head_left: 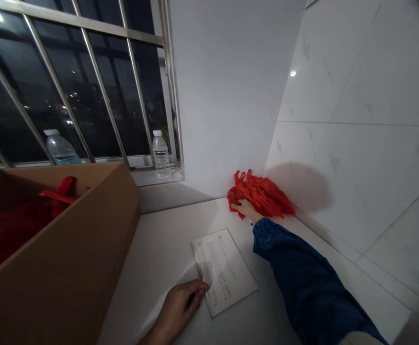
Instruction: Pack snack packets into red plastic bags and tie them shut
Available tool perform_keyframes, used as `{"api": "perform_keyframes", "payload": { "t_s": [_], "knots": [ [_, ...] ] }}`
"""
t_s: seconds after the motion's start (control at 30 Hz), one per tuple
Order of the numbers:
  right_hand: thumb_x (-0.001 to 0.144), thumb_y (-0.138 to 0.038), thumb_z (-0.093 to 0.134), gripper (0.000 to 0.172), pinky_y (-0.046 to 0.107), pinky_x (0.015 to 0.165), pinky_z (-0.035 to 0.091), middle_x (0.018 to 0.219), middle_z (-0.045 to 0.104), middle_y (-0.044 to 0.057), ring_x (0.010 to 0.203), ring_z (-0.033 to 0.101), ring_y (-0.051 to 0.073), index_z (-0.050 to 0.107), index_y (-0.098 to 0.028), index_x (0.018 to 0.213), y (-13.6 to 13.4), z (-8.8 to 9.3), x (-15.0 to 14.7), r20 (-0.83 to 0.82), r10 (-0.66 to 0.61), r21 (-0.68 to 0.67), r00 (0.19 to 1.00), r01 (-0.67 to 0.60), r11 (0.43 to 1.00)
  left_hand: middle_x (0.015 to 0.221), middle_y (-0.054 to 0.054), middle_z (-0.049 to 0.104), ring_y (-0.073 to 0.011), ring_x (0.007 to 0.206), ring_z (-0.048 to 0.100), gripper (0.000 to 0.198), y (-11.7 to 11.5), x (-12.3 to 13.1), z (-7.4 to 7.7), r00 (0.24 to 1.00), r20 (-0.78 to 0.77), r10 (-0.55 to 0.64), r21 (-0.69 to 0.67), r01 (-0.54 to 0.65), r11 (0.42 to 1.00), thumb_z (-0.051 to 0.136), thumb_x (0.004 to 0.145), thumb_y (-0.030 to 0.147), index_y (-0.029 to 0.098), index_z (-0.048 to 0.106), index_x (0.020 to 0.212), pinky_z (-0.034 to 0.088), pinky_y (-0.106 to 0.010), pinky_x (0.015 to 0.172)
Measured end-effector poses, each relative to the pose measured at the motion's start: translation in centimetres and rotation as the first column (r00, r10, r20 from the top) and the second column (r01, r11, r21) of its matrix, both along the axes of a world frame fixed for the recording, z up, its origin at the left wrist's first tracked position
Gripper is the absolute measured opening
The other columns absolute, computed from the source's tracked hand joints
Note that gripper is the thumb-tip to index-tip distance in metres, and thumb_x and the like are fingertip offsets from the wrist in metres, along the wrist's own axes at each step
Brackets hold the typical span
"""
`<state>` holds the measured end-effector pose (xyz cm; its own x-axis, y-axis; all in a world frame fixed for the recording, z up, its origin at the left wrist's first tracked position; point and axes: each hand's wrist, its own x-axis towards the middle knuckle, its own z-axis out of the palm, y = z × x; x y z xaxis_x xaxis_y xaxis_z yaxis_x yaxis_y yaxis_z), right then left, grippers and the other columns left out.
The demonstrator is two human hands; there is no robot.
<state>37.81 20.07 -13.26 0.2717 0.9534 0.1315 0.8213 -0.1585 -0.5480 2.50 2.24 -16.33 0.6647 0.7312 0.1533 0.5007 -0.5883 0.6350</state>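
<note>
My right hand [244,208], in a dark blue patterned sleeve [302,273], lies against a crumpled red plastic bag [261,194] in the corner of a white counter [159,258]. Its fingers press into the bag's lower edge. My left hand [178,306] sits at the lower edge of a printed sheet of paper [223,270]. Its fingers are curled around a slim dark item [193,298], probably a pen, mostly hidden by the hand.
A large open cardboard box [62,239] stands at the left of the counter, with red material [11,225] inside. Two water bottles [161,155] [61,148] stand by a barred window [87,81]. A tiled wall [356,143] bounds the counter on the right.
</note>
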Motion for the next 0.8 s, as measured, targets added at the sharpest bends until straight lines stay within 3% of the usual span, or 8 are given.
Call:
{"api": "perform_keyframes", "payload": {
  "t_s": [0.2,0.43,0.53,0.63,0.8],
  "knots": [
    [0.095,-0.035,0.059,0.032,0.042,0.085,0.055,0.12,0.062,0.008,0.101,0.064,0.022,0.059,-0.016,0.121,-2.1,0.2,0.2,0.03,0.105,-0.012,0.994,-0.105,0.994,0.095,-0.001,0.076,-0.0165,0.087,0.071,0.029,0.1,0.0,-0.4,1.0,0.019,-0.003,0.011,0.003,1.0,0.042,0.098,0.03,0.024,0.07,0.101,0.049,-0.021,0.076],
    [0.093,-0.03,0.06,0.035,0.046,0.093,0.049,0.133,0.054,0.011,0.114,0.057,0.026,0.055,-0.019,0.127,-3.9,1.1,-1.0,0.091,-0.168,0.203,0.982,0.147,0.968,0.097,-0.001,0.076,-0.0163,0.088,0.071,0.027,-0.2,0.1,-0.1,0.999,0.037,0.008,0.001,-0.008,1.0,0.043,0.098,0.029,0.024,0.07,0.1,0.049,-0.021,0.077],
    [0.085,-0.021,0.066,0.03,0.037,0.084,0.049,0.118,0.062,0.011,0.105,0.062,0.026,0.061,-0.02,0.115,-4.3,1.8,-1.0,0.055,-0.185,0.236,0.981,0.168,0.957,0.094,-0.001,0.076,-0.0161,0.085,0.071,0.027,-0.3,0.2,0.1,0.999,0.039,0.011,-0.002,-0.011,1.0,0.043,0.097,0.028,0.024,0.07,0.1,0.048,-0.021,0.076],
    [0.085,-0.026,0.065,0.01,0.029,0.07,0.046,0.088,0.067,0.005,0.082,0.064,0.021,0.065,-0.021,0.092,-5.3,3.0,-0.8,0.003,-0.101,0.258,0.995,0.097,0.961,0.09,-0.001,0.075,-0.0158,0.081,0.07,0.028,-0.3,0.1,-0.2,0.999,0.051,0.006,-0.007,-0.006,1.0,0.043,0.098,0.03,0.024,0.07,0.099,0.047,-0.021,0.074],
    [0.089,-0.049,0.054,0.034,0.024,0.06,0.039,0.069,0.059,-0.002,0.065,0.055,0.015,0.056,-0.02,0.073,-9.5,5.0,-2.6,-0.067,0.167,0.367,0.984,-0.131,0.921,0.073,-0.001,0.068,-0.0138,0.064,0.063,0.031,0.0,-0.1,0.6,0.98,0.163,0.113,-0.042,-0.107,0.993,0.041,0.099,0.035,0.021,0.068,0.102,0.045,-0.021,0.062]
  ]
}}
